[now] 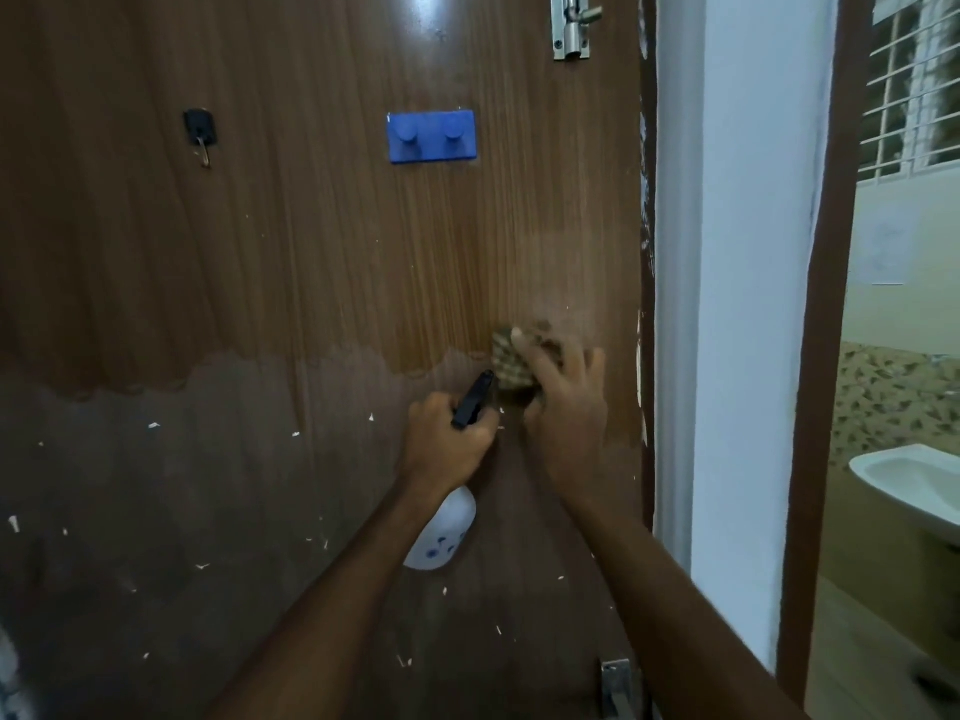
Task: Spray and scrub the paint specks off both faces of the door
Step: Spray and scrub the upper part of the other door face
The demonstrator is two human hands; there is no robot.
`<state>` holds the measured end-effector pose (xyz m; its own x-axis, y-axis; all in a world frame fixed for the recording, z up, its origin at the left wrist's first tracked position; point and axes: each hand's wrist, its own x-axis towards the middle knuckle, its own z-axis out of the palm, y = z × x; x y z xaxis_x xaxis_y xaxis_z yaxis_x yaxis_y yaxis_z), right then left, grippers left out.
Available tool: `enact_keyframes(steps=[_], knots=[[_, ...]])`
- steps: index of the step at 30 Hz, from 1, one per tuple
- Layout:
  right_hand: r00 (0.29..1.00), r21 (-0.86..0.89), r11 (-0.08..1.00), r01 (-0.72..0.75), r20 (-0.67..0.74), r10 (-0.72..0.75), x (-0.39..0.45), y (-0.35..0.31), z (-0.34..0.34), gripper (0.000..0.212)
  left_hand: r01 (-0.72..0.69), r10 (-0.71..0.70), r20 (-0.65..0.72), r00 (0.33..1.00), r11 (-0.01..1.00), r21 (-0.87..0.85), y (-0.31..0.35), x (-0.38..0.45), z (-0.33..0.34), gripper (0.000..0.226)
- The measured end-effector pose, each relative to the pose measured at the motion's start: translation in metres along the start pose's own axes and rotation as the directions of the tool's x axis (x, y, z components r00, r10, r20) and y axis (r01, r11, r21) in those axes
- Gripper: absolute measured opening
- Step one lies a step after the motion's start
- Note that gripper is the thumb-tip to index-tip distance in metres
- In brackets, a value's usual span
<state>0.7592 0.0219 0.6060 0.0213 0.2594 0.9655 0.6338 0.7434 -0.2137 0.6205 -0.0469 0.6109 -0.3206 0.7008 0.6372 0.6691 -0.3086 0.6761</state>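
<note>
A brown wood-grain door fills most of the view; its lower half is darker and dotted with white paint specks. My left hand grips a spray bottle with a black trigger head, its nozzle pointing up at the door. Just to the right, my right hand presses a greenish scrub pad flat against the door near its right edge. More white smears run down the door's edge.
A blue two-peg hook rack and a small black hook hang on the door above. A metal bolt latch sits top right, another metal fitting low down. Right of a white wall lies a bathroom with a white basin.
</note>
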Motion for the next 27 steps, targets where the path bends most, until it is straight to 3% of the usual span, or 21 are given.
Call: enact_keyframes(steps=[4,10,13,18,27], knots=[[0.982,-0.008,0.999,0.039,0.184,-0.037,-0.072,-0.003,0.003,0.055,-0.002,0.002,0.023,1.0,1.0,-0.006,-0.011,0.002,-0.013,0.05],[0.998,-0.013,0.998,-0.055,0.007,0.055,0.026,-0.039,0.011,0.056,-0.003,0.003,0.016,1.0,1.0,0.01,-0.019,0.007,-0.031,0.044],[0.997,-0.013,0.998,-0.058,-0.047,0.058,0.026,-0.048,0.02,0.055,-0.01,0.01,0.02,1.0,1.0,0.009,-0.024,0.007,-0.038,0.042],[0.997,-0.029,1.0,0.001,0.083,0.001,-0.061,-0.058,0.029,0.053,0.006,-0.007,0.05,0.999,1.0,0.014,-0.037,0.003,-0.055,0.047],[0.997,-0.004,0.998,-0.063,-0.046,0.063,0.021,-0.091,0.04,0.057,-0.011,0.011,-0.008,1.0,1.0,0.021,-0.046,0.004,-0.078,0.044]])
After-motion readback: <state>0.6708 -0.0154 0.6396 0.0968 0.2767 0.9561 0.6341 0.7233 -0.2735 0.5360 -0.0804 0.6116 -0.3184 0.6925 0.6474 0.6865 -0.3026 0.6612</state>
